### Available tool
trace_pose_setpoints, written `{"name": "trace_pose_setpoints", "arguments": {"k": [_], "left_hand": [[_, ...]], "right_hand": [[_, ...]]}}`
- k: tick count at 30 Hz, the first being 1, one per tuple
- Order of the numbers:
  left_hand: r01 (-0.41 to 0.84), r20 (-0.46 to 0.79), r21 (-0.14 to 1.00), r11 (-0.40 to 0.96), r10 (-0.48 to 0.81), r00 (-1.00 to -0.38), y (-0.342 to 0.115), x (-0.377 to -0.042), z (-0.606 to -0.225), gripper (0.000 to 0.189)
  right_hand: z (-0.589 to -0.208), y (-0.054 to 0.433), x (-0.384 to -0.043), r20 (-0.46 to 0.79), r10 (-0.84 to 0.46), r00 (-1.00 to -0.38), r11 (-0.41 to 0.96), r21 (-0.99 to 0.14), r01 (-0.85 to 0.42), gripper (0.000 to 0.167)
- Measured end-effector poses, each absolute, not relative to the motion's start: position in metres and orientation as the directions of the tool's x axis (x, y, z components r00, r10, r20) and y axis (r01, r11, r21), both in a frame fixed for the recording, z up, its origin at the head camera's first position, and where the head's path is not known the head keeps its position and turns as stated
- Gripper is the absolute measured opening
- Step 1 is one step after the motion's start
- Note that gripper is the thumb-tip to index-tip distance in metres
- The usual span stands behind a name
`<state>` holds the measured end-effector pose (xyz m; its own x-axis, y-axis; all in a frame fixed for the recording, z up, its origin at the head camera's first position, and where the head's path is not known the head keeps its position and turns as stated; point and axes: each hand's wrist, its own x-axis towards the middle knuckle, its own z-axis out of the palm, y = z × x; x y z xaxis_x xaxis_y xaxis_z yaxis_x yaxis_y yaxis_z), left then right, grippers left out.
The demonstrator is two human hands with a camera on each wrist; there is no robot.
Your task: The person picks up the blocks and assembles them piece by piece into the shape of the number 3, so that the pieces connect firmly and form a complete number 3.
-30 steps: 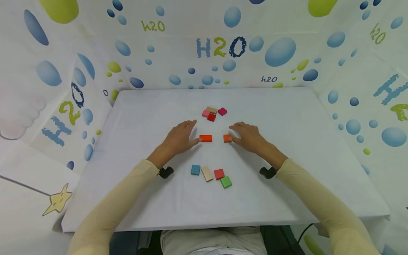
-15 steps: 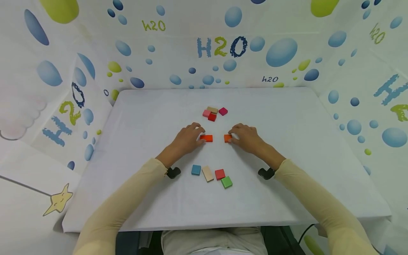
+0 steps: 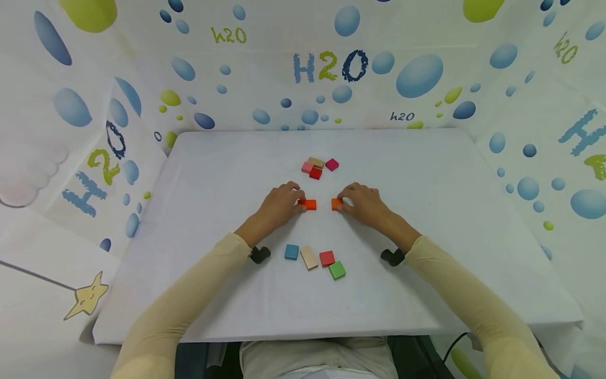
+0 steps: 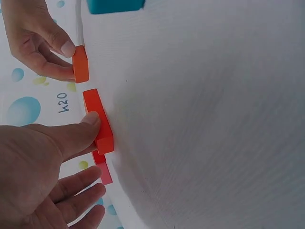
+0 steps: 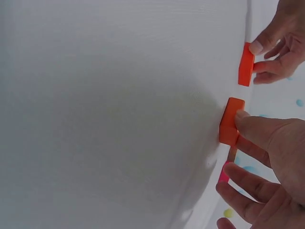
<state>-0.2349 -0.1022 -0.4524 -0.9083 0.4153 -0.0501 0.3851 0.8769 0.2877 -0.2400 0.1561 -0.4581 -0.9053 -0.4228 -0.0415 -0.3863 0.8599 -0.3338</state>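
Note:
Near the middle of the white table, my left hand (image 3: pixel 279 204) pinches the left end of a red-orange rectangular block (image 3: pixel 310 205). In the left wrist view the thumb presses the face of that block (image 4: pixel 101 126), and the other fingers spread below. Opposite it, my right hand (image 3: pixel 365 202) pinches an orange block (image 3: pixel 334 204) between thumb and index finger; the right wrist view shows the thumb on this block (image 5: pixel 229 126). A short gap of tablecloth separates the two blocks, which are roughly in line. Fingers hide the outer end of each.
Closer to the person lie a blue block (image 3: pixel 291 251), a tan block (image 3: pixel 309 258), a red block (image 3: pixel 326 258) and a green block (image 3: pixel 337 270). Beyond the hands sit a pink block (image 3: pixel 307 167), another tan one, another red one and a magenta block (image 3: pixel 332 165).
My left hand has moved right and its thumb and fingers have come together on the red-orange block's left end. My right hand has shifted very slightly left with the orange block.

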Motion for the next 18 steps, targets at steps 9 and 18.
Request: {"name": "trace_pose_setpoints", "arguments": {"k": [9, 18], "left_hand": [[0.408, -0.055, 0.268, 0.873, 0.437, -0.898, -0.101, -0.238, -0.451, 0.031], [0.425, -0.048, 0.261, 0.867, 0.451, -0.891, -0.1, -0.242, -0.453, 0.031]], "right_hand": [[-0.459, 0.144, -0.245, -0.045, -0.431, -0.901, 0.849, -0.359, -0.388, 0.037], [-0.461, 0.132, -0.246, -0.038, -0.429, -0.903, 0.849, -0.359, -0.388, 0.037]]}}
